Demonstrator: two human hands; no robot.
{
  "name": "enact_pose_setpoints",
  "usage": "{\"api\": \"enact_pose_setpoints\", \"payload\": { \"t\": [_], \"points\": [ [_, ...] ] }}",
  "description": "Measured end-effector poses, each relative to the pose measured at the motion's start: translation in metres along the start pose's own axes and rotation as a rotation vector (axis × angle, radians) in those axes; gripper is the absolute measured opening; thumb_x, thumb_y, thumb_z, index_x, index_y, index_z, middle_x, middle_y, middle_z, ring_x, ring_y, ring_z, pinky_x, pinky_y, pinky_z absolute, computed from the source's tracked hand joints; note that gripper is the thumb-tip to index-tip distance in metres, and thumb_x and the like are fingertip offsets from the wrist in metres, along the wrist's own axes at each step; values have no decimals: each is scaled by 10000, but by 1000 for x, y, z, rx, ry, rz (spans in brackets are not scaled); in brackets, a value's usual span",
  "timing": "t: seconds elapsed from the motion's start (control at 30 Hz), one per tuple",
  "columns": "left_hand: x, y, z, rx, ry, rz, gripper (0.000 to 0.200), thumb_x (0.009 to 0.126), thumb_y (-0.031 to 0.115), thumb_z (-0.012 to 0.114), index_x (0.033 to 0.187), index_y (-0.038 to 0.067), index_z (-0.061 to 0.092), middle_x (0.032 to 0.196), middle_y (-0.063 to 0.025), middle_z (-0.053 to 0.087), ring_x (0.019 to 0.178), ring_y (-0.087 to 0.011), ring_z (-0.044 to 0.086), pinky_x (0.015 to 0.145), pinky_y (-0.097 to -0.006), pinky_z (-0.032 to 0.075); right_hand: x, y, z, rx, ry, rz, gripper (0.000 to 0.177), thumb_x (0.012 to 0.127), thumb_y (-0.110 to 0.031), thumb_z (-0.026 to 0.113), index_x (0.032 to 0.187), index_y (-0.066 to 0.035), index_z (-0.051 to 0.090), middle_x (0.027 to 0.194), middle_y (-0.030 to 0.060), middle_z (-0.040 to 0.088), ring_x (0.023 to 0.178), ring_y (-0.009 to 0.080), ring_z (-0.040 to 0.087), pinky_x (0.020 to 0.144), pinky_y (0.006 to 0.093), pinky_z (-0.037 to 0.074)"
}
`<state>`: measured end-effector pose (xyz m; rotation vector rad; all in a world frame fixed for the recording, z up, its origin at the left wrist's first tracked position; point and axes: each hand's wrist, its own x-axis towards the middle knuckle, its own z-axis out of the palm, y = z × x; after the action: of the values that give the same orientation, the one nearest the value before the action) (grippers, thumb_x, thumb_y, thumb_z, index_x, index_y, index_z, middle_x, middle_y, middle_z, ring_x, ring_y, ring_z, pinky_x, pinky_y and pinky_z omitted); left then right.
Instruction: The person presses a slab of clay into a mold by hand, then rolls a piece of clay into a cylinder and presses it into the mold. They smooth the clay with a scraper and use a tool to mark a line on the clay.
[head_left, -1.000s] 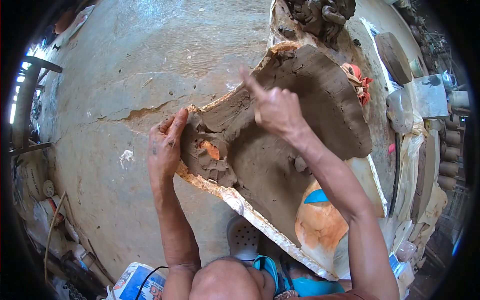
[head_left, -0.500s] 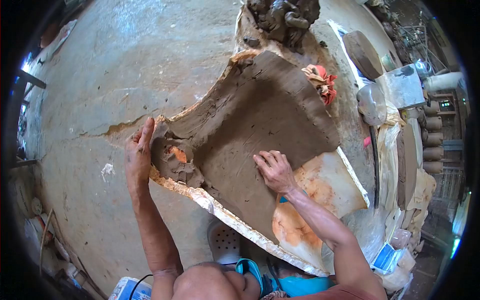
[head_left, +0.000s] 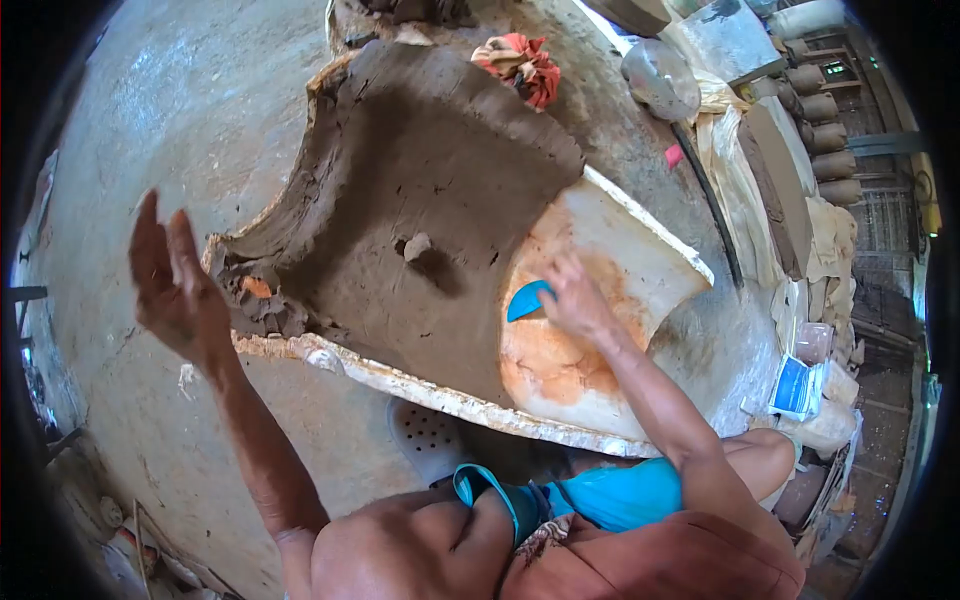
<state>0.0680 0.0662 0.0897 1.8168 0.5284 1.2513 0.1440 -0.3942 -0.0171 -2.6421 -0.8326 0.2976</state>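
The right hand (head_left: 578, 300) has its grip closed on a blue scraper (head_left: 524, 298), over the bare, orange-stained near right part of the white mould (head_left: 640, 262); the left hand (head_left: 172, 285) is lifted at the left, fingers spread wide, holding nothing; brown clay (head_left: 420, 160) lines the mould's far left part, with a small lump (head_left: 417, 246) lying on it.

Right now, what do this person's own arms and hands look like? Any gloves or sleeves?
No gloves and no sleeves: both arms are bare as far as they show. The left hand and its forearm look dusted and smeared with clay. The right hand is blurred, so smears there are hard to tell. No watch, ring or bracelet shows on either.
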Motion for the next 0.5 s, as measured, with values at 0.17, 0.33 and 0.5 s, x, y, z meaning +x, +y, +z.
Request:
{"api": "enact_pose_setpoints", "payload": {
  "t": [0.17, 0.33, 0.5],
  "points": [
    [26, 61, 79, 45, -501, 193, 349, 971, 124, 749, 1314, 65, 730, 1322, -137, 738, 1248, -237, 688, 1109, -376, 501, -30, 12, 15, -65, -84, 4, 421, 866, -32, 703, 1270, -147, 704, 1140, 119, 623, 1179, 349, 591, 955, 472, 524],
    [36, 111, 168, 117, -1083, 617, 430, 926, 190, 762, 1330, 59, 696, 1335, -173, 710, 1242, -361, 674, 1095, -452, 514, -20, 26, 6, -94, -253, -99, 246, 851, -60, 696, 1084, -137, 680, 1067, 120, 610, 1142, 334, 595, 956, 462, 502],
    [-3, 99, 253, 79, -1407, 883, 563, 856, 191, 770, 1394, 80, 649, 1305, -206, 692, 1249, -391, 640, 1087, -471, 508, -13, 46, 17, 183, -42, -91, 196, 792, -49, 705, 919, -47, 558, 883, 184, 610, 848, 373, 636, 752, 479, 507]
  ]
}}
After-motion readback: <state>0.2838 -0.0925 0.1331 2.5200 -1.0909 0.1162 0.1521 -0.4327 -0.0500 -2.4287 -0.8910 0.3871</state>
